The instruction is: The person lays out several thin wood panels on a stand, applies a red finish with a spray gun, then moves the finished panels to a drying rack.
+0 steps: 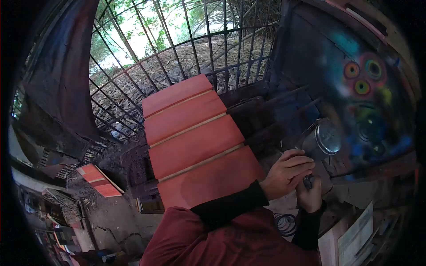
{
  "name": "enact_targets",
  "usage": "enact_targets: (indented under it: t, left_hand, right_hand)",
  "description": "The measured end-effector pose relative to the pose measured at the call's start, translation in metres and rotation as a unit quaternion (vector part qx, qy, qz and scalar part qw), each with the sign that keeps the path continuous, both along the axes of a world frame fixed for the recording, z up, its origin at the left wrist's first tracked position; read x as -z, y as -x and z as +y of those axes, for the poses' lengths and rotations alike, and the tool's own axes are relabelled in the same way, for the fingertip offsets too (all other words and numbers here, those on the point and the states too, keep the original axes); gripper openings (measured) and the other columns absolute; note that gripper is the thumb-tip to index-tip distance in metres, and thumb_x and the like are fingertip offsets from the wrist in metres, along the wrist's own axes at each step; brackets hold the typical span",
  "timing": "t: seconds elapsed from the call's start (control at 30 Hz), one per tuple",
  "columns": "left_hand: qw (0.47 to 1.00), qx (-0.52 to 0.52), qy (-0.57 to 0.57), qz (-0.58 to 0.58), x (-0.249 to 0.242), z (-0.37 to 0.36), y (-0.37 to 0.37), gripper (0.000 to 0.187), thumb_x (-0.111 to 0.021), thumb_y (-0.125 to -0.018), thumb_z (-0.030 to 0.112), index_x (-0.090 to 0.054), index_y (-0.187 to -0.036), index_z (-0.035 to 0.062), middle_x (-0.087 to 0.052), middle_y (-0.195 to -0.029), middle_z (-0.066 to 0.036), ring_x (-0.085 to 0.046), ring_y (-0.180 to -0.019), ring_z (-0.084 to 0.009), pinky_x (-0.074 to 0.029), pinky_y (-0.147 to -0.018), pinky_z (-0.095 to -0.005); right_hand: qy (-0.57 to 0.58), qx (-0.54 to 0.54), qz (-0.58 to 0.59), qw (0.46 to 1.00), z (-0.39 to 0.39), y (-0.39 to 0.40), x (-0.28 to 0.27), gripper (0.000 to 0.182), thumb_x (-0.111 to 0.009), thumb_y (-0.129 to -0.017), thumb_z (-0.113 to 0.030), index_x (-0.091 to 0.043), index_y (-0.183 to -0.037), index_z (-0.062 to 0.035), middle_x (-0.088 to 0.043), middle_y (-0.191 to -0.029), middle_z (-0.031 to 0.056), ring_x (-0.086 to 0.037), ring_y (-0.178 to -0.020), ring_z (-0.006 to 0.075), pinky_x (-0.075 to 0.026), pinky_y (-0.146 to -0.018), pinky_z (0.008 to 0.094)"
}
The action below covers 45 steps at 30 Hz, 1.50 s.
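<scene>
In front of me and to the right is a spray gun (308, 181) with a shiny metal cup (327, 137). Its handle is in my right hand (309, 195), whose fingers are closed round it. My left hand (287, 174) reaches across and lies with bent fingers over the gun's body; the hands hide most of that body. Left of my hands, a row of several red-painted boards (195, 137) slopes away from me, with narrow tan strips between them. Neither hand touches the boards. The nearest board (213, 177) is partly covered by my left sleeve.
Behind the boards stands a barred metal grille (191, 40), with dry leaves outside. A dark panel with colourful sprayed circles (341, 88) is at the right. Another red panel (100, 180) lies at the left. A coiled hose (285, 224) and pale boards (350, 239) are low at the right.
</scene>
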State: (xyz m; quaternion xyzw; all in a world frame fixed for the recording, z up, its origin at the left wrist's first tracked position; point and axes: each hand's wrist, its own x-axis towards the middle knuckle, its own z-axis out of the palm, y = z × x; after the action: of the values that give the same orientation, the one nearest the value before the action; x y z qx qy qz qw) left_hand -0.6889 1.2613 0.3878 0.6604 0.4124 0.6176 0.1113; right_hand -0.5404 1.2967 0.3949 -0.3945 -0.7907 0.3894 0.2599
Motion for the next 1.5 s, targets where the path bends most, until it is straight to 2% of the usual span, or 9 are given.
enact_targets:
  t: [0.17, 0.43, 0.57, 0.67, 0.83, 1.0, 1.23, 1.37, 1.5]
  left_hand:
    - [0.999, -0.044, -0.007, -0.014, 0.009, -0.010, -0.016, 0.030, -0.063, -0.079, 0.005, -0.061, -0.108, -0.0013, -0.051, -0.128, -0.013, -0.047, -0.118, -0.0345, -0.041, -0.095, -0.0414]
    - [0.999, 0.016, -0.051, -0.010, 0.005, -0.015, -0.024, 0.032, -0.057, -0.082, 0.002, -0.057, -0.114, -0.0006, -0.051, -0.125, -0.017, -0.047, -0.117, -0.0335, -0.040, -0.095, -0.0402]
    - [0.972, 0.025, 0.091, -0.214, 0.020, -0.027, -0.036, 0.035, -0.058, -0.080, 0.001, -0.056, -0.115, 0.0004, -0.051, -0.113, -0.017, -0.052, -0.103, -0.0292, -0.043, -0.086, -0.0368]
    - [0.988, -0.008, 0.043, -0.145, 0.012, -0.020, -0.031, 0.042, -0.061, -0.076, 0.000, -0.055, -0.118, 0.0008, -0.048, -0.117, -0.017, -0.052, -0.100, -0.0302, -0.044, -0.083, -0.0372]
    - [0.997, -0.067, 0.019, 0.041, -0.031, 0.007, -0.018, 0.050, -0.061, -0.076, 0.007, -0.050, -0.124, 0.0019, -0.047, -0.118, -0.013, -0.048, -0.101, -0.0313, -0.043, -0.084, -0.0386]
    - [0.997, -0.033, -0.051, 0.037, -0.018, 0.013, -0.017, 0.044, -0.058, -0.081, 0.009, -0.050, -0.123, 0.0000, -0.046, -0.123, -0.012, -0.048, -0.104, -0.0312, -0.043, -0.089, -0.0380]
    - [0.998, -0.022, -0.055, 0.004, -0.010, -0.004, -0.007, 0.040, -0.062, -0.076, 0.002, -0.054, -0.115, -0.0060, -0.044, -0.131, -0.017, -0.048, -0.112, -0.0336, -0.044, -0.092, -0.0408]
    - [0.999, -0.025, -0.046, -0.009, 0.001, -0.017, 0.002, 0.036, -0.063, -0.074, -0.001, -0.058, -0.109, -0.0068, -0.049, -0.127, -0.019, -0.052, -0.111, -0.0367, -0.047, -0.090, -0.0409]
    - [0.998, -0.030, -0.045, -0.010, 0.013, -0.025, 0.006, 0.031, -0.062, -0.074, -0.003, -0.060, -0.104, -0.0076, -0.053, -0.121, -0.021, -0.055, -0.108, -0.0383, -0.047, -0.090, -0.0416]
  right_hand:
    - [-0.054, 0.003, 0.054, 0.997, 0.010, 0.002, 0.010, 0.037, -0.054, -0.082, -0.015, -0.051, -0.114, 0.0048, -0.062, -0.091, 0.0238, -0.063, -0.085, 0.0363, -0.048, -0.071, 0.0374]
    - [-0.039, 0.057, 0.150, 0.986, 0.027, -0.004, 0.008, 0.028, -0.056, -0.086, -0.011, -0.053, -0.110, 0.0027, -0.061, -0.089, 0.0089, -0.058, -0.081, 0.0157, -0.048, -0.073, 0.0291]
    - [0.022, 0.119, 0.103, 0.987, 0.018, 0.012, -0.036, 0.024, -0.055, -0.090, -0.012, -0.053, -0.109, 0.0019, -0.059, -0.085, 0.0074, -0.056, -0.077, 0.0128, -0.046, -0.067, 0.0277]
    - [0.085, 0.104, 0.105, 0.985, 0.020, 0.002, -0.024, 0.027, -0.055, -0.089, -0.012, -0.051, -0.112, 0.0035, -0.059, -0.090, 0.0089, -0.056, -0.081, 0.0137, -0.046, -0.070, 0.0275]
    - [-0.001, 0.043, 0.175, 0.984, 0.019, -0.011, 0.008, 0.035, -0.053, -0.090, -0.012, -0.047, -0.118, 0.0068, -0.058, -0.107, 0.0139, -0.056, -0.097, 0.0177, -0.045, -0.081, 0.0302]
    - [-0.021, 0.107, 0.166, 0.980, 0.022, -0.022, 0.030, 0.049, -0.055, -0.087, -0.015, -0.036, -0.129, 0.0048, -0.048, -0.123, 0.0188, -0.050, -0.111, 0.0237, -0.042, -0.092, 0.0344]
    - [-0.094, 0.082, 0.100, 0.987, 0.013, 0.005, 0.014, 0.048, -0.059, -0.081, -0.025, -0.046, -0.117, 0.0044, -0.058, -0.101, 0.0176, -0.058, -0.093, 0.0260, -0.045, -0.080, 0.0341]
    - [-0.179, 0.032, 0.059, 0.981, -0.004, 0.027, -0.006, 0.057, -0.059, -0.081, -0.030, -0.042, -0.125, 0.0015, -0.058, -0.102, 0.0222, -0.061, -0.091, 0.0365, -0.048, -0.074, 0.0411]
    - [-0.112, 0.030, 0.106, 0.988, -0.018, 0.033, 0.001, 0.070, -0.063, -0.080, -0.030, -0.031, -0.132, 0.0039, -0.057, -0.103, 0.0251, -0.060, -0.092, 0.0400, -0.048, -0.076, 0.0420]
